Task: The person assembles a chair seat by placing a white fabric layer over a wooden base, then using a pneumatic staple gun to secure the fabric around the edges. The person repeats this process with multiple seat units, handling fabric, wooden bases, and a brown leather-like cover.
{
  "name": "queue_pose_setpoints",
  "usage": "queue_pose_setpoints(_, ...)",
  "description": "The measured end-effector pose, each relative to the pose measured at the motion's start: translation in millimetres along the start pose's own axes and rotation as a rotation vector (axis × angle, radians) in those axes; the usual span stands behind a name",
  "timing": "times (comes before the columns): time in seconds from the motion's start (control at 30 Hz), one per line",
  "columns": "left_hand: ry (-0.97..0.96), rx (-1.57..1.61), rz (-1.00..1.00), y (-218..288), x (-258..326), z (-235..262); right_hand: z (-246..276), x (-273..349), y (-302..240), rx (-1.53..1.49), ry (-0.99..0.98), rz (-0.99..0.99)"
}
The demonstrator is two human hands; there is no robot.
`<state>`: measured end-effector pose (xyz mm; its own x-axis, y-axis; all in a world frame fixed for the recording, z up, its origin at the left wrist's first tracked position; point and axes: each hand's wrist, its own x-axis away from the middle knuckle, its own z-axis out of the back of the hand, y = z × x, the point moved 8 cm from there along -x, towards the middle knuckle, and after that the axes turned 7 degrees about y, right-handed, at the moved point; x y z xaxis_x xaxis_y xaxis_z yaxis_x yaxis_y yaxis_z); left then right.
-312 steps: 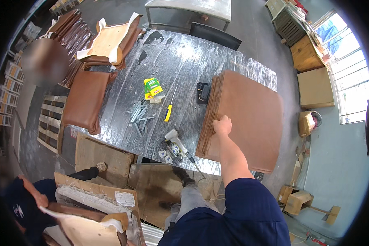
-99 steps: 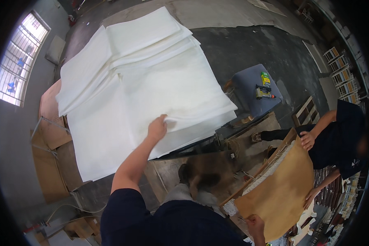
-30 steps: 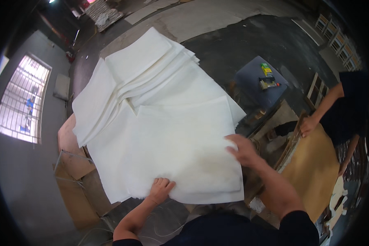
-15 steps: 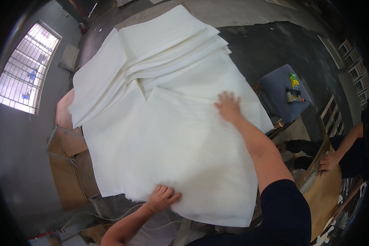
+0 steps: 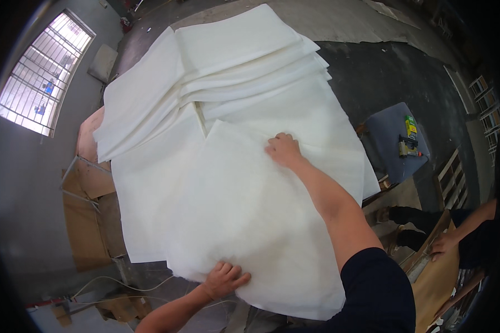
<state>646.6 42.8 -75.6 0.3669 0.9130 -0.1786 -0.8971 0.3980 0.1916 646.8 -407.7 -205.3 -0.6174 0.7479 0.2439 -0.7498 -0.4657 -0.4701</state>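
Observation:
A large top sheet of soft white padding lies over other white sheets in front of me. My left hand is at its near edge, fingers curled on the material and thumb out to the right. Further off, my right hand rests near the sheet's far edge with its fingers bent and drawn together on the cloth. The fingertips of both hands are partly hidden. Beyond them, several folded layers of white padding lie in overlapping steps.
To the right, a grey-blue padded seat holds a nail gun and a small green-yellow box. A co-worker's hand rests on a brown board at the lower right. Cardboard stands left; a pale hose runs below.
My right hand has moved left across the sheet, and its spread fingers have drawn in. My left hand stays at the near edge. The view has shifted slightly.

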Motion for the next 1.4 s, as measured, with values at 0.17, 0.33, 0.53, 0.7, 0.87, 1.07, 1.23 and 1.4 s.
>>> queue_pose_setpoints(0.17,-0.014,0.050,0.024,3,9,-12,-3,7,-12,-0.177,0.137,0.038)
queue_pose_setpoints(0.33,-0.008,0.068,0.015,-2,8,-19,29,-16,25,-0.165,0.344,0.016)
queue_pose_setpoints(0.53,0.003,0.070,0.025,-3,9,-24,8,-38,34,-0.152,0.251,-0.040)
queue_pose_setpoints(0.7,0.019,0.062,0.050,1,12,-27,5,-66,9,-0.379,0.052,-0.080)
queue_pose_setpoints(0.87,0.015,0.075,0.045,7,12,-30,-11,-79,-69,-0.210,0.013,0.208)
queue_pose_setpoints(1.07,0.034,0.083,0.030,5,3,-32,18,-90,-12,-0.421,0.188,-0.077)
queue_pose_setpoints(1.23,0.019,0.100,0.101,14,11,-32,15,-33,49,-0.084,-0.180,0.108)
queue_pose_setpoints(1.4,0.014,0.122,0.080,13,6,-30,21,4,96,-0.039,-0.051,0.144)
